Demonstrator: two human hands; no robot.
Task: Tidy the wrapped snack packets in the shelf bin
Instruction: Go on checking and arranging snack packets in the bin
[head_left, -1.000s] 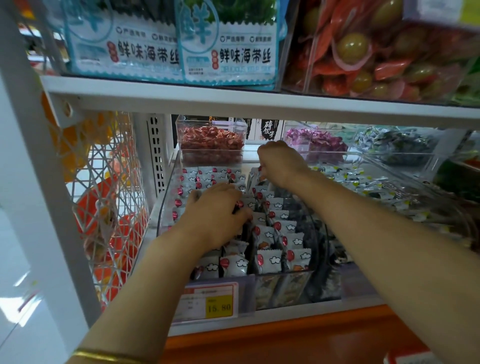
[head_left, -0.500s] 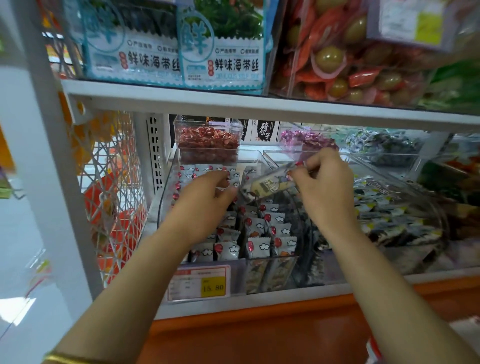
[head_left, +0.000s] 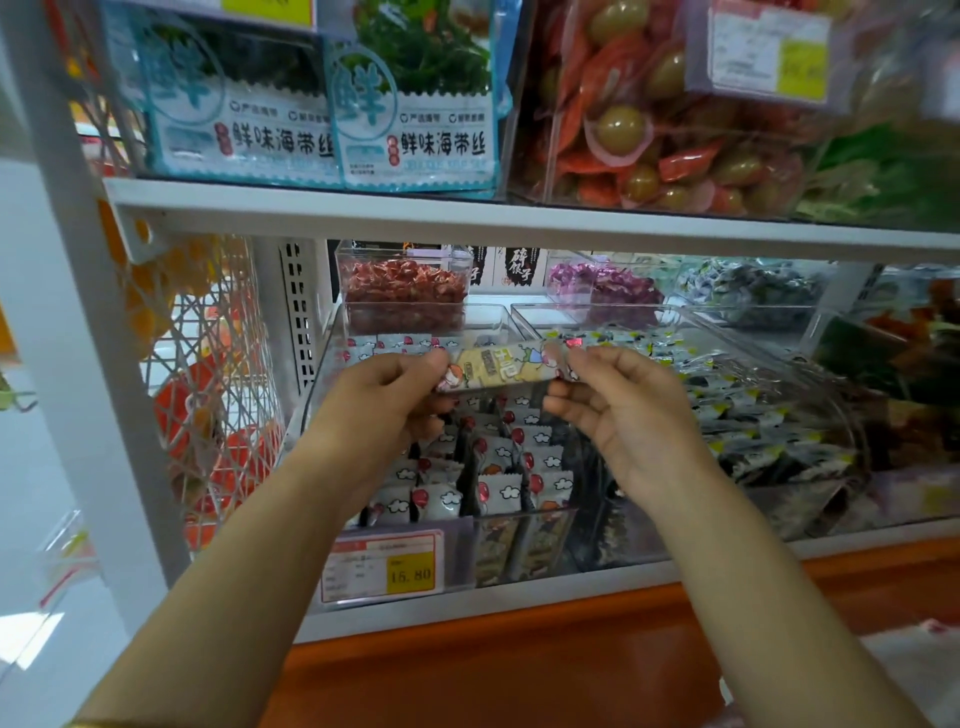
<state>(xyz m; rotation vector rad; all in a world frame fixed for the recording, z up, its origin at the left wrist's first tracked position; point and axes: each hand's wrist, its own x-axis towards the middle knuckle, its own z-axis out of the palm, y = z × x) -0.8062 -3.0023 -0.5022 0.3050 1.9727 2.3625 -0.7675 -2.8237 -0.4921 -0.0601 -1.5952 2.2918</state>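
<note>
I see a white shop shelf (head_left: 467, 218) carrying a clear bin (head_left: 316, 382) of upright wrapped packets (head_left: 498, 493). Above it, my left grip (head_left: 384, 395) and right grip (head_left: 623, 410) each pinch one end of a yellowish packet (head_left: 498, 366), held level.

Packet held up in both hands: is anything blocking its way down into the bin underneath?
Nothing visible does. The left hand and right hand pinch the packet by its ends just above the clear bin, whose top is open. Only the rows of packets already standing inside lie beneath it.
</note>
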